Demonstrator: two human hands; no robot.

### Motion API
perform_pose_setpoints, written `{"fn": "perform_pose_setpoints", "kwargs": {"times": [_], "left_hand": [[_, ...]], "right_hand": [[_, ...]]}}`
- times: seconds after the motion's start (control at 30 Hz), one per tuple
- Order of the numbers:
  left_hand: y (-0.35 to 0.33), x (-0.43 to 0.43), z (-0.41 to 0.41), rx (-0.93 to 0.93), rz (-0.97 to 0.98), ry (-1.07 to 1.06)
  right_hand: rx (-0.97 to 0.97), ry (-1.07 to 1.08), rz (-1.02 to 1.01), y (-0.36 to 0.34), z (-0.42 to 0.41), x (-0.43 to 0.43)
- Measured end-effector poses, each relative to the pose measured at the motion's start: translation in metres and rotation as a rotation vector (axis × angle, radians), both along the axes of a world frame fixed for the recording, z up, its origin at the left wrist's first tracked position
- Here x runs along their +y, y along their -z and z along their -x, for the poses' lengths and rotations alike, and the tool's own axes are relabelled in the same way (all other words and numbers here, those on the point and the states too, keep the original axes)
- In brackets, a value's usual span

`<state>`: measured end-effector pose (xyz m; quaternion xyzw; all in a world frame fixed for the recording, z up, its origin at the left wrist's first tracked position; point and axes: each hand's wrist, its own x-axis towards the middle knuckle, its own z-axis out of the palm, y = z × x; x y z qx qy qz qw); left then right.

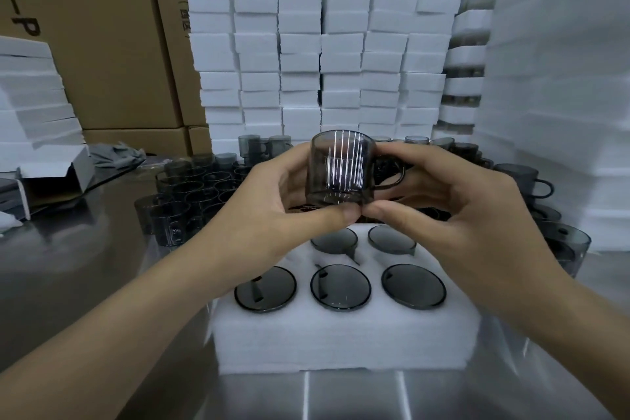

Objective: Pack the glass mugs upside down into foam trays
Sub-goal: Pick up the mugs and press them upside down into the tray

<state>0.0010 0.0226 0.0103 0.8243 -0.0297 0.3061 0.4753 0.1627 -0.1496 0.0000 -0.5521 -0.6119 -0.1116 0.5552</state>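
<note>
A smoky grey glass mug [341, 167] is held upside down above the white foam tray [344, 341], its handle pointing right. My left hand [272, 201] grips its left side and rim, thumb under the bottom edge. My right hand [453, 201] holds the right side by the handle, thumb meeting the left thumb. Several mugs sit upside down in the tray's round holes, among them one at the front middle [340, 286]. The tray's back-left hole is hidden behind my left hand.
Loose grey mugs crowd the steel table to the left [191, 194] and right [559, 235] behind the tray. Stacks of white foam blocks [320, 44] rise at the back and right. Cardboard boxes [102, 44] and an open white carton [54, 177] stand at left.
</note>
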Motion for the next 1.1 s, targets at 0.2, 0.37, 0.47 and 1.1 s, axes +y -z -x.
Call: {"fn": "perform_pose_setpoints", "kwargs": {"times": [0.2, 0.37, 0.47, 1.1], "left_hand": [[-0.010, 0.013, 0.007, 0.109, 0.055, 0.014], [-0.027, 0.040, 0.026, 0.244, -0.020, -0.081], [-0.034, 0.056, 0.039, 0.324, -0.029, -0.102], [-0.020, 0.060, 0.035, 0.554, -0.180, -0.092]], "right_hand": [[-0.153, 0.142, 0.028, 0.003, 0.006, -0.001], [-0.138, 0.139, 0.159, 0.007, 0.006, 0.002], [-0.113, 0.152, 0.201, 0.009, 0.002, 0.002], [-0.131, 0.127, 0.262, 0.010, -0.005, 0.003]]}}
